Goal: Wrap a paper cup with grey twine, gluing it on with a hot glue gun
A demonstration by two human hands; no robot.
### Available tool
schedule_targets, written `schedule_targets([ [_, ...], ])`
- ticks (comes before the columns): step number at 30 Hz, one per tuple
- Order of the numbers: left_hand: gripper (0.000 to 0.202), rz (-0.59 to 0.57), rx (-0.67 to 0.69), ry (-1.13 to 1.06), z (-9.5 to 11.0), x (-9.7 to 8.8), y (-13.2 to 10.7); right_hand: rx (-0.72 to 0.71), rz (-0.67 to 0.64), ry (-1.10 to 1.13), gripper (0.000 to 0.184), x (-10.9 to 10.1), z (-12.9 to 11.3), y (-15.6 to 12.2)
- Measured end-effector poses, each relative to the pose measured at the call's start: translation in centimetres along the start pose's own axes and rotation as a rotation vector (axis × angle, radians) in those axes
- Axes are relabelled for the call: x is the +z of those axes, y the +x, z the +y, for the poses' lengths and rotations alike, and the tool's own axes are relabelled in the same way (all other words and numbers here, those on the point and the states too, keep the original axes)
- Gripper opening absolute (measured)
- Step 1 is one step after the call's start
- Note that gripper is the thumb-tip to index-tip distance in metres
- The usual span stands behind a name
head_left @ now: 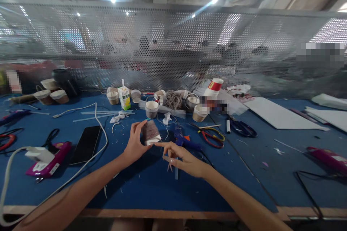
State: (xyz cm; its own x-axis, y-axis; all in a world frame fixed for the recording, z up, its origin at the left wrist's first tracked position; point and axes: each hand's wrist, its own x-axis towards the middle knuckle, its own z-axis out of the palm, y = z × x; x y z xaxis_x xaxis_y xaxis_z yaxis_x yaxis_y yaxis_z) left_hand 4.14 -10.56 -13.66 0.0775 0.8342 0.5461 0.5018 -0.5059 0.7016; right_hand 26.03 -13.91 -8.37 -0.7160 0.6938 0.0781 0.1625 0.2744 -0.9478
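the blue desk (pixel 168 191) runs wide under your arms, with a perforated metal screen (pixel 173 47) behind it. a white board (pixel 276 113) lies far right and a dark phone (pixel 86 144) lies left, just beside a white cable (pixel 101 130). a pink glue gun (pixel 48 158) rests at the left, and a blue glue gun (pixel 185 141) lies just beyond your right hand, with red-handled scissors (pixel 214 138) near it.

your left hand (pixel 134 144) is clamped around a small wrapped cup (pixel 151 132), held above the desk's middle. brown cord seems to cover most of its side, and only a white band at the base looks bare, so the wrapping seems nearly finished. your right hand (pixel 187 160) has its fingers spread and its forefinger at the cup's base. a clear stick (pixel 176 169) sits under it, and you cannot tell whether its grip holds it.

the juice carton (pixel 124 97) carries green print and the red paper cup (pixel 214 86) a label. both are too small to read.
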Motion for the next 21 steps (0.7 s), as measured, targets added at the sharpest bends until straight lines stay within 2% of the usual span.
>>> schedule_targets([
  [5, 0.077, 0.016, 0.05, 0.02, 0.1, 0.1, -0.1, 0.064, 0.037, 0.227, 0.037, -0.1, 0.5, 0.4],
  [9, 0.075, 0.035, 0.04, -0.005, 0.0, 0.1, 0.0, 0.127, 0.122, 0.349, 0.037, -0.8, 1.4, 0.6],
  [15, 0.073, 0.02, 0.007, -0.04, 0.1, -0.2, 0.1, 0.133, 0.352, 0.442, 0.04, -1.9, 1.9, 0.9],
  [18, 0.073, 0.019, -0.008, -0.055, 0.1, -0.4, 0.1, 0.177, 0.465, 0.404, 0.04, -2.3, 2.0, 1.0],
  [21, 0.073, 0.006, -0.018, -0.08, -0.1, -0.4, 0.1, 0.181, 0.664, 0.301, 0.039, -2.7, 2.3, 1.1],
])
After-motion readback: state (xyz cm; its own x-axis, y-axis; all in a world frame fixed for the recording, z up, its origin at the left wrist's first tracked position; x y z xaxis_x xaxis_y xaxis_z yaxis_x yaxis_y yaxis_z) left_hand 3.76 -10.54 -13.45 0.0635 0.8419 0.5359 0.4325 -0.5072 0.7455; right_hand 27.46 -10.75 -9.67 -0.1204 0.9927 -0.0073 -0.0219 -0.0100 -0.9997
